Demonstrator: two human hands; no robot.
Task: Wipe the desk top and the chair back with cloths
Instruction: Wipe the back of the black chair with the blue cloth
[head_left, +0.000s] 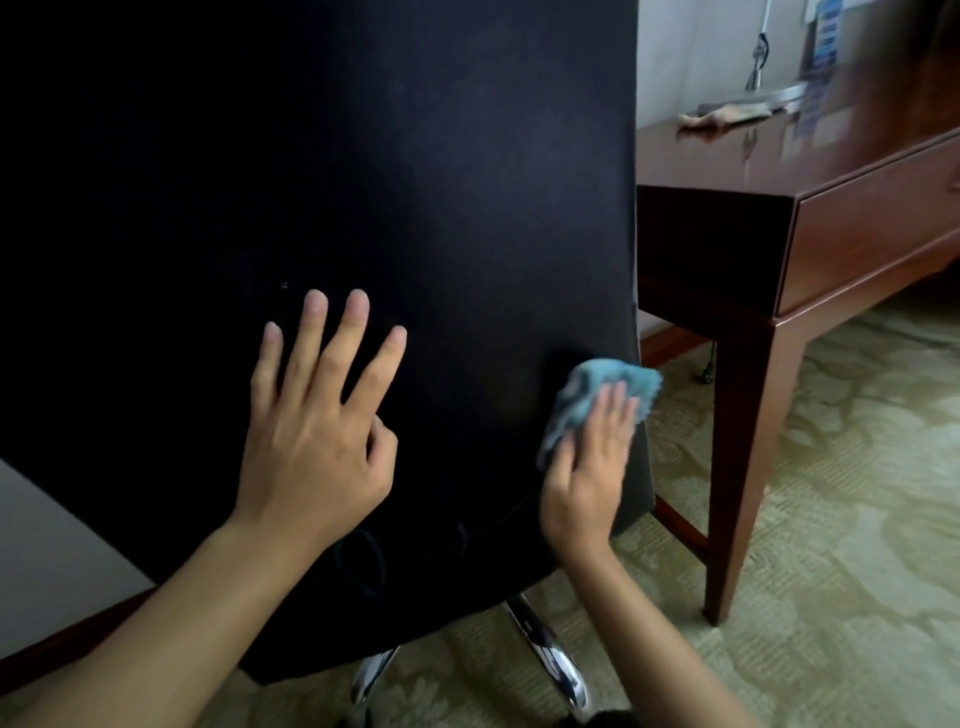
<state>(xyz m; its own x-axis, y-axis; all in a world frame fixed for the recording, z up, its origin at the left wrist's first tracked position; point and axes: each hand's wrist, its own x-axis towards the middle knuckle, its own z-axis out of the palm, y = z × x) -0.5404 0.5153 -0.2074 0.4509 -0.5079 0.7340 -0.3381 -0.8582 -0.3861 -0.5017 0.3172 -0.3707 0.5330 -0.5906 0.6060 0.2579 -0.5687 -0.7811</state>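
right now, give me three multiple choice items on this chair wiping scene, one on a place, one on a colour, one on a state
1. Where does the second cloth lie?
A. on the carpet
B. on the desk top, by the lamp base
C. over the top of the chair back

2. What colour is the cloth under the right hand?
A. light blue
B. red
C. white

3. How is the left hand placed?
A. curled in a fist round a cloth
B. hanging clear of the chair
C. fingers straight and spread against the chair back

Answers:
1 B: the tan cloth sits on the glossy desk top next to the lamp base.
2 A: the blue cloth shows past the fingertips of the right hand, pressed at the right edge of the chair back.
3 C: the left hand lies against the black back with spread fingers and holds nothing.
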